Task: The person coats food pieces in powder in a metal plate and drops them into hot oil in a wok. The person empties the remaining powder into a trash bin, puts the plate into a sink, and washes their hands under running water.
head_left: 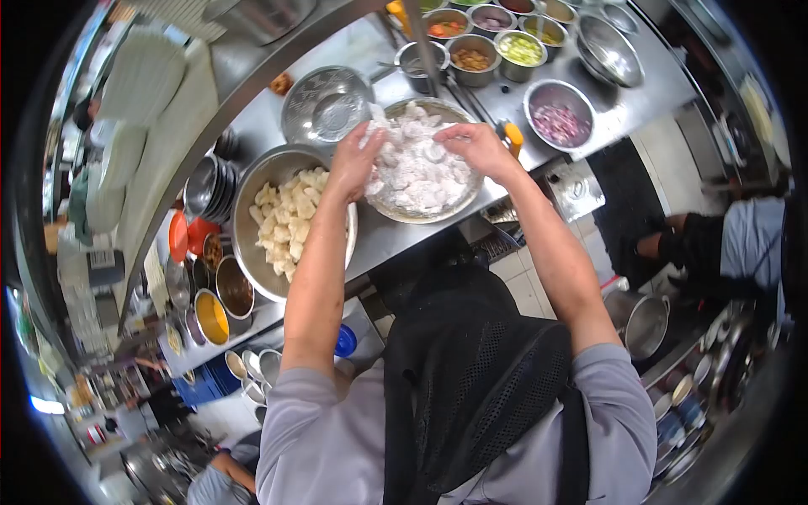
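Observation:
White, flour-coated pieces point(421, 178) fill a round metal bowl point(422, 220) on the steel counter. My left hand point(358, 162) is at the bowl's left side, fingers curled around some of the coated pieces. Over the right side of the same bowl, my right hand point(481, 150) has its fingers bent together on a coated piece, its fingertips partly hidden in white. Left of my left forearm stands a larger steel bowl point(245, 231) holding pale, uncoated chunks point(286, 217). A shiny perforated metal bowl point(326, 105) sits just behind the two bowls.
Small steel containers of chopped ingredients point(520, 49) line the back right, near a bowl of chopped purple onion point(559, 114). A yellow-handled tool point(512, 137) lies beside my right wrist. A metal post point(423, 46) rises behind the bowl. Another person point(741, 244) stands at the right.

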`<state>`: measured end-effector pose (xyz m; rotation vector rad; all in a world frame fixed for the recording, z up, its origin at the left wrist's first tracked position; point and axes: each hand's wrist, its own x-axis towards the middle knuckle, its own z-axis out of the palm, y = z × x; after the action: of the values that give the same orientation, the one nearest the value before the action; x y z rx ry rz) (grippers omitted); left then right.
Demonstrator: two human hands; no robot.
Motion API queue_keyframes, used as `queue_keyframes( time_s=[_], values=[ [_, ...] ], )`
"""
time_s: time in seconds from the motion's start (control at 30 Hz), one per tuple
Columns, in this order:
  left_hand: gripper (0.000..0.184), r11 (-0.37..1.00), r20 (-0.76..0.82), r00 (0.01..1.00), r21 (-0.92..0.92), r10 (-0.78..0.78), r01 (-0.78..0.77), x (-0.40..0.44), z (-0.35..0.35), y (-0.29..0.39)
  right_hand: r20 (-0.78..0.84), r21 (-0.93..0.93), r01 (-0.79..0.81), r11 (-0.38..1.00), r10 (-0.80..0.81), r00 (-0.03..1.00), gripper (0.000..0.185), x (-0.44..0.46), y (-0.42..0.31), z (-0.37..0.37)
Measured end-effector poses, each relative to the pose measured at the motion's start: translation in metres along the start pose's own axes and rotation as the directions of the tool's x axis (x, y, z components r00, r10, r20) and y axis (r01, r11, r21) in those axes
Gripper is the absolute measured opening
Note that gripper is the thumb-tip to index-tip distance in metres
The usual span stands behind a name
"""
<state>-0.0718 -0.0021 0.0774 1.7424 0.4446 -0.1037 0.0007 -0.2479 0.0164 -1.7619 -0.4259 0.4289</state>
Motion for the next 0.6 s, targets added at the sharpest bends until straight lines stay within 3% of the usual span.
queue_keyframes(
  time_s=[0.07, 0.1, 0.17, 0.23, 0.3, 0.33, 0.37, 0.4, 0.43, 0.5, 0.57, 0.6],
  values=[
    [0.062, 0.997, 0.02, 0.999, 0.068, 0.028, -0.029, 0.011, -0.004, -0.002, -0.078, -0.109, 0.022, 0.994, -0.031, 0.996, 0.022, -0.02, -0.022, -0.007],
    [0.064, 0.993, 0.039, 0.999, 0.115, 0.027, -0.031, 0.009, -0.004, 0.002, -0.1, -0.044, 0.081, 0.996, -0.085, 0.991, 0.022, -0.023, -0.013, -0.008],
    [0.068, 0.994, -0.053, 0.996, 0.094, 0.068, -0.063, 0.019, -0.002, -0.002, -0.205, -0.109, 0.106, 0.988, -0.126, 0.971, 0.023, -0.035, 0.001, -0.012],
    [0.068, 0.979, 0.096, 0.974, -0.003, 0.205, -0.205, 0.043, -0.006, -0.009, -0.243, -0.14, 0.176, 0.974, -0.206, 0.948, 0.025, -0.069, -0.012, -0.024],
    [0.055, 0.962, 0.195, 0.963, 0.164, 0.187, -0.22, 0.089, -0.004, -0.019, -0.354, -0.333, 0.104, 0.937, -0.227, 0.907, 0.026, -0.119, -0.025, -0.032],
    [0.051, 0.935, 0.26, 0.943, 0.23, 0.21, -0.272, 0.103, 0.004, -0.015, -0.393, -0.263, -0.009, 0.965, -0.099, 0.914, 0.026, -0.147, -0.036, -0.035],
    [0.046, 0.91, 0.316, 0.914, 0.242, 0.254, -0.336, 0.111, 0.013, -0.009, -0.465, -0.309, 0.044, 0.95, -0.191, 0.865, 0.024, -0.17, -0.031, -0.034],
    [0.041, 0.893, 0.376, 0.881, 0.23, 0.286, -0.388, 0.117, 0.026, -0.003, -0.539, -0.319, -0.019, 0.948, -0.165, 0.826, 0.024, -0.192, -0.026, -0.031],
    [0.048, 0.898, 0.391, 0.832, 0.027, 0.394, -0.438, 0.099, 0.055, 0.004, -0.607, -0.323, -0.078, 0.943, -0.143, 0.782, 0.024, -0.219, -0.02, -0.03],
    [0.037, 0.868, 0.719, 0.626, 0.065, 0.301, -0.493, 0.067, 0.103, 0.044, -0.732, -0.243, -0.114, 0.963, -0.105, 0.673, 0.024, -0.281, -0.013, -0.019],
    [0.031, 0.869, 0.815, 0.491, -0.031, 0.309, -0.494, 0.013, 0.17, 0.052, -0.842, -0.082, -0.198, 0.977, 0.038, 0.539, 0.024, -0.355, -0.009, -0.002],
    [0.029, 0.868, 0.845, 0.432, -0.072, 0.315, -0.491, -0.01, 0.194, 0.056, -0.887, -0.09, -0.198, 0.976, 0.012, 0.461, 0.024, -0.392, 0.001, 0.009]
  ],
)
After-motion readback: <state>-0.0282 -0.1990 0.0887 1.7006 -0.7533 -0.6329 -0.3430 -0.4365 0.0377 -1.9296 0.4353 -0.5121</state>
